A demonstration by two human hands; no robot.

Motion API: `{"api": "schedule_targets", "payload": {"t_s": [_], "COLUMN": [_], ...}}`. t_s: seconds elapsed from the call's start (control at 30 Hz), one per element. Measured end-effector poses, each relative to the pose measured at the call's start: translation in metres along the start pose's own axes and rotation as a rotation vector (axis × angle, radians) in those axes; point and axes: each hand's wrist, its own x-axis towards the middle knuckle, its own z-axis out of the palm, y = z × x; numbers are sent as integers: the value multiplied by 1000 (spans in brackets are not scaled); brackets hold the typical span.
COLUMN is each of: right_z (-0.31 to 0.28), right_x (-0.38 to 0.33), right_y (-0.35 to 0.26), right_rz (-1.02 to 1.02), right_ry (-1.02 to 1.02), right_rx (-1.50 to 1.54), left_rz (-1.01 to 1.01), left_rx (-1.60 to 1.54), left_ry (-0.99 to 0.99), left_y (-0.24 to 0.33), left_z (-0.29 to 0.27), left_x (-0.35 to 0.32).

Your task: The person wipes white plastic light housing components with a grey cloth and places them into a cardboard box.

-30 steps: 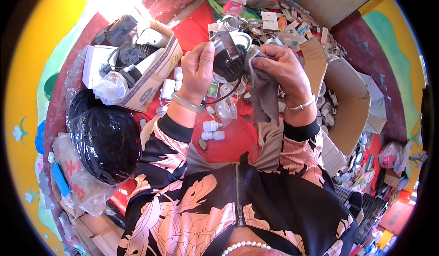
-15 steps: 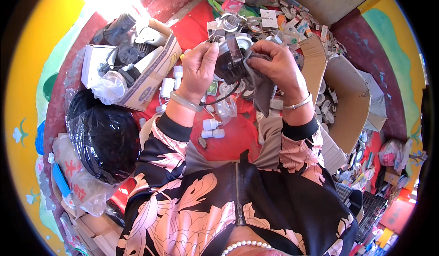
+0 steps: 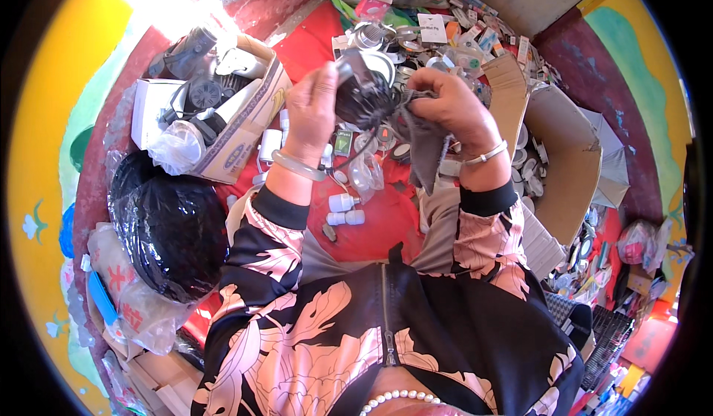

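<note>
My left hand is closed on the edge of a black, round, finned lamp, its fingers partly hidden behind the wrist side. A dark bracket shows at the lamp's top, and a thin cord hangs below it. In my right hand a grey cloth is pinched between thumb and fingers, its end dangling. The cloth's upper part is close against the lamp's right side; whether it touches is hard to see. Beneath the hands, white bulbs and a clear plastic bag lie on a red sheet.
At left stands a carton of lamps and fittings, with a black plastic bag nearer me. An open cardboard box holding round white parts is at right. Small boxes and lamp parts pile up at the back.
The lamp has turned and shifted slightly left, showing more of its finned side. My left hand has moved a little left with it; the cloth has drawn away from its front.
</note>
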Motion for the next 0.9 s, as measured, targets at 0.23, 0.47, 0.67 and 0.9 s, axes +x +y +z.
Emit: {"api": "schedule_targets", "payload": {"t_s": [0.23,0.47,0.67,0.9], "right_z": [-9,19,25,20], "right_x": [-4,0,3,-4], "right_y": [-11,-19,-13,-17], "right_rz": [5,8,-9,39], "right_ry": [45,82,199,91], "right_rx": [682,595,199,162], "left_rz": [-150,8,261,194], "left_rx": [-522,-236,76,91], "left_ry": [-18,-126,-163,-87], "left_y": [9,12,14,9], "left_z": [-17,-12,-4,-2], "left_x": [12,1,-5,-6]}}
